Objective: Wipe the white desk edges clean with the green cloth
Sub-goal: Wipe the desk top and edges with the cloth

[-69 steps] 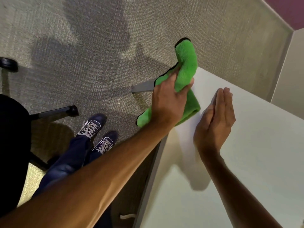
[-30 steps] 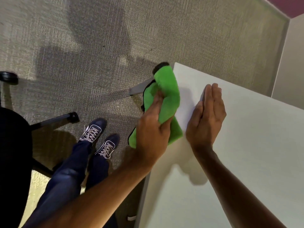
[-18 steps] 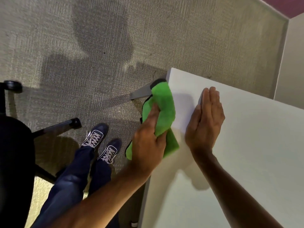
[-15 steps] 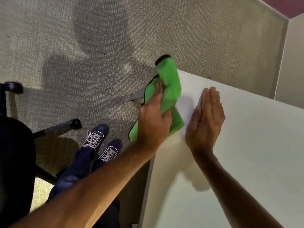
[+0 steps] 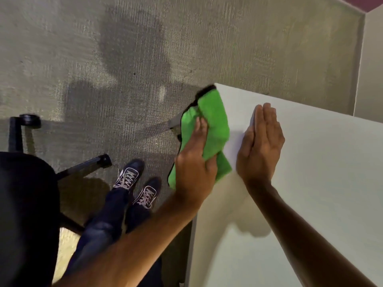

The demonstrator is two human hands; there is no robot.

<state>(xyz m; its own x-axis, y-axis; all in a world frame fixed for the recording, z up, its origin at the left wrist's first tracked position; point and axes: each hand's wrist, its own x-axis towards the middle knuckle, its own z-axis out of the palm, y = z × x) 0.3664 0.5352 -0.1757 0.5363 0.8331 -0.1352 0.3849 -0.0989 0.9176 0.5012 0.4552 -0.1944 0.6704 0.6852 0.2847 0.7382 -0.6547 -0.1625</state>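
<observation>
Our left hand (image 5: 194,162), clenching the green cloth (image 5: 209,129), has slid back along the surface's (image 5: 310,183) left edge from the far corner; right hand (image 5: 261,143) lies flat, released.

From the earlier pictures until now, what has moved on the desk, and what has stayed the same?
The left hand has rubbed the green cloth back and forth along the white desk edge near the corner; half a second ago the cloth reached past the corner, now it sits just at it. Nothing was picked up or released. The right hand stays flat on the desktop, and the left hand keeps its grip on the cloth.
</observation>
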